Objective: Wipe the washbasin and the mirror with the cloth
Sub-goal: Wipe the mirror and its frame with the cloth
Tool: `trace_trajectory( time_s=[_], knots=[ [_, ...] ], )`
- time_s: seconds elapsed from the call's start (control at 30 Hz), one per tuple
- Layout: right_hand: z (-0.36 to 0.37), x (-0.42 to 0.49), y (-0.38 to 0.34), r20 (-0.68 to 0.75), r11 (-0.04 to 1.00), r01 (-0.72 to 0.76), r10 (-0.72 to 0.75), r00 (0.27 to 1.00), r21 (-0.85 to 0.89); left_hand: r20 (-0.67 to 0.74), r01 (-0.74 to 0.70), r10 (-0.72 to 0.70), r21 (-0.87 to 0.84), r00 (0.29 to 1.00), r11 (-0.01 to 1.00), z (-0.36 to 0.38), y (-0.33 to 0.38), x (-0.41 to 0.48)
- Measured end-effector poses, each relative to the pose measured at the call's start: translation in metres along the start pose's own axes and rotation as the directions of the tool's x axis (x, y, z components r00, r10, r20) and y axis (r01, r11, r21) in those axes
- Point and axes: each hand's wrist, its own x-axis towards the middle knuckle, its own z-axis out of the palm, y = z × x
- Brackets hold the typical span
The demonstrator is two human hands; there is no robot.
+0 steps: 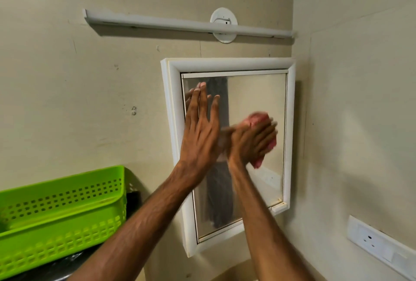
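Observation:
A white-framed mirror (pixel 256 100) hangs on the beige wall near the corner. My left hand (pixel 201 130) lies flat against the left part of the glass, fingers spread and pointing up. My right hand (pixel 252 141) presses a pink-red cloth (pixel 258 119) against the middle of the glass; the hand is blurred by motion. The cloth shows above and below my fingers. The washbasin is out of view.
A green perforated plastic basket (pixel 60 211) sits on a dark surface at the lower left. A white tube-light fitting (pixel 189 25) runs along the wall above the mirror. A white socket plate (pixel 380 244) is on the right wall.

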Motion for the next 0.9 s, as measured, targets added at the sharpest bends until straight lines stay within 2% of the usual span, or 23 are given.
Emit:
trace_trajectory(
  time_s=[0.1,0.17,0.3,0.37,0.47,0.5,0.63,0.7,0.77,0.83,0.9],
  knots=[
    [-0.009,0.049,-0.071,0.042,0.984,0.175,-0.174,0.984,-0.019,-0.114,-0.027,0.027,0.003,0.993,1.0,0.005,0.002,0.01],
    [-0.012,0.064,-0.099,0.053,0.978,0.206,-0.205,0.977,-0.017,-0.146,-0.045,0.041,-0.024,0.988,0.999,0.003,0.006,0.012],
    [-0.002,0.061,-0.068,-0.033,0.921,0.373,-0.378,0.925,-0.111,-0.136,0.006,-0.01,-0.031,0.991,0.999,0.014,0.007,0.015],
    [0.004,0.05,-0.031,-0.046,0.91,0.376,-0.389,0.92,-0.173,-0.074,0.017,-0.018,-0.008,0.997,1.0,0.015,0.012,0.013],
    [0.003,0.018,0.024,0.005,0.944,0.28,-0.284,0.959,-0.174,0.084,-0.002,0.006,-0.047,0.996,0.999,0.001,0.028,0.006],
    [0.002,0.004,0.043,0.029,0.958,0.246,-0.245,0.969,-0.146,0.095,-0.017,0.02,-0.038,0.995,0.999,0.0,0.031,0.003],
    [-0.002,-0.038,0.138,0.091,0.992,-0.012,0.024,0.996,-0.128,-0.098,-0.054,0.057,0.029,0.994,0.998,0.023,0.029,0.001],
    [-0.006,-0.053,0.176,0.15,0.978,-0.149,0.171,0.974,-0.147,-0.125,-0.05,0.057,0.052,0.991,0.997,0.029,0.029,0.003],
    [-0.01,-0.06,0.191,0.195,0.964,-0.213,0.242,0.95,-0.157,-0.095,-0.054,0.059,0.049,0.994,0.997,0.029,0.031,0.003],
    [-0.011,-0.053,0.177,0.218,0.937,-0.313,0.341,0.914,-0.154,-0.08,-0.058,0.061,0.04,0.995,0.998,0.028,0.033,0.004],
    [-0.01,-0.036,0.148,0.226,0.874,-0.465,0.486,0.844,-0.139,-0.068,-0.059,0.063,0.055,0.996,0.997,0.027,0.032,0.003]
  ],
)
